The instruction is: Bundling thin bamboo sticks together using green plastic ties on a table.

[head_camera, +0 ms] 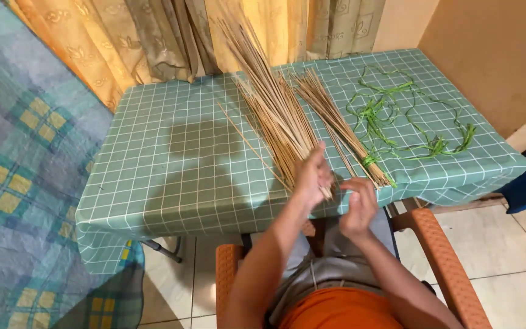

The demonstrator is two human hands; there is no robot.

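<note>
Nearest the camera, the person's orange shirt point(342, 312) and grey lap sit in an orange plastic chair point(442, 262) drawn up to the table edge. The left hand point(313, 176) is closed around the near ends of a loose bundle of thin tan sticks point(269, 97), which fans away across the table towards the curtain. The right hand point(358, 204) hovers just beside it with fingers curled; whether it pinches a stick cannot be told. A smaller bundle point(336, 122), tied near its end with a green strip point(369, 160), lies just right of the loose one. Further right, more green strips point(397, 116) are scattered over the green checked tablecloth point(171, 164).

To gather well, the near ends probably want tapping level against the table edge before tightening, since several sticks splay apart at the far end. One stray stick point(248, 141) lies apart on the left and could be missed. The sticks look brittle, so a firm, even squeeze seems safer than twisting.
</note>
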